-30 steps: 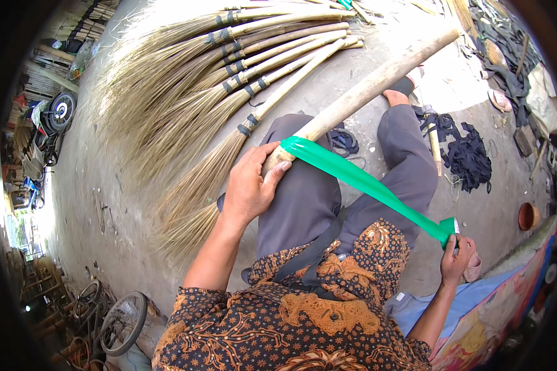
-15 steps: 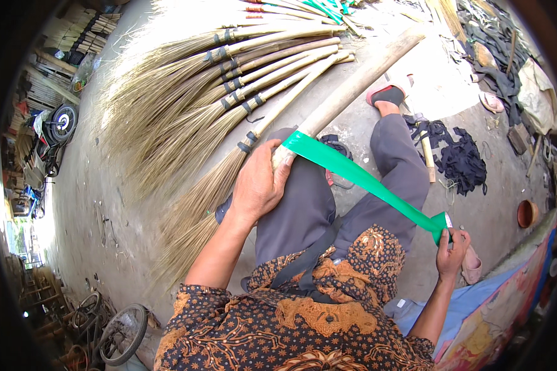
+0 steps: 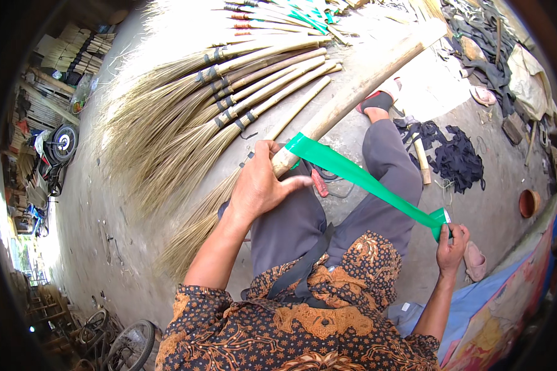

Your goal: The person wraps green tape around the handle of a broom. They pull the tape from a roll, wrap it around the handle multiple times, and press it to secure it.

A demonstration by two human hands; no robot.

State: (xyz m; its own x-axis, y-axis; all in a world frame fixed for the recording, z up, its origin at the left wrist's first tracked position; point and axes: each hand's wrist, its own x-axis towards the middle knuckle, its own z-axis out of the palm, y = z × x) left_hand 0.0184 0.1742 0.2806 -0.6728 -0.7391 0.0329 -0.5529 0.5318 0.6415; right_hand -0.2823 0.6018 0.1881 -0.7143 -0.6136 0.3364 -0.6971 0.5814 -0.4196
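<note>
Risk, tape: the green tape strip [image 3: 368,182] runs taut from the broom handle [image 3: 353,96] down to the tape roll [image 3: 440,217]; judged likely to crease or wander off its line if the pull slackens or the angle drifts.
Risk, handle: judged able to roll or slip under the fingers, since only one hand steadies it.
Left hand [image 3: 260,185]: arm stretched forward, fingers curled shut round the handle just below the wrapped green band, thumb lying along the wood toward the tape.
Right hand [image 3: 452,244]: drawn back to the side, elbow bent, fingers closed about the roll; how tight, cannot tell.
Tape position: the wrap sits just beyond the left fingertips; the strip spans the gap between the two hands, over the lap.
Nearby: finished brooms [image 3: 229,105] lie on the ground [image 3: 105,216] beyond the left fingers.
</note>
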